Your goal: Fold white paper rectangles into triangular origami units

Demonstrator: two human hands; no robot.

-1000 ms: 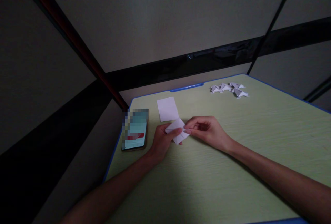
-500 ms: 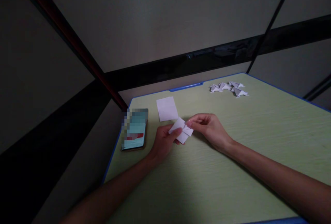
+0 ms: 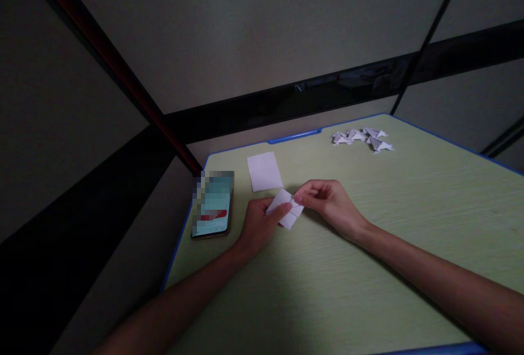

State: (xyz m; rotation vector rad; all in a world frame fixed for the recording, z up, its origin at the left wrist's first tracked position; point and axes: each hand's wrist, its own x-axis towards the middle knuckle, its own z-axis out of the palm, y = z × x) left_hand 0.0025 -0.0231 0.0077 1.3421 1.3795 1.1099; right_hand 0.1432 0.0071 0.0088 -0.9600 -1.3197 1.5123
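Above the table (image 3: 368, 267), both hands' grips pinch the folded paper (image 3: 285, 208).

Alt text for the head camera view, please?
A left hand and right hand pinch a partly folded white paper over a green table. A phone lies to their left, a flat white sheet just beyond, and folded paper shapes near the far edge.

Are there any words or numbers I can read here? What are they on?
No text can be read.
Dark smartphone with a teal and red screen: the screen is blurred into blocks, unreadable.
Flat white square paper sheet: blank.
Partly folded white paper, held by the left hand and the right hand: no print.
Small folded white paper figures: no print.
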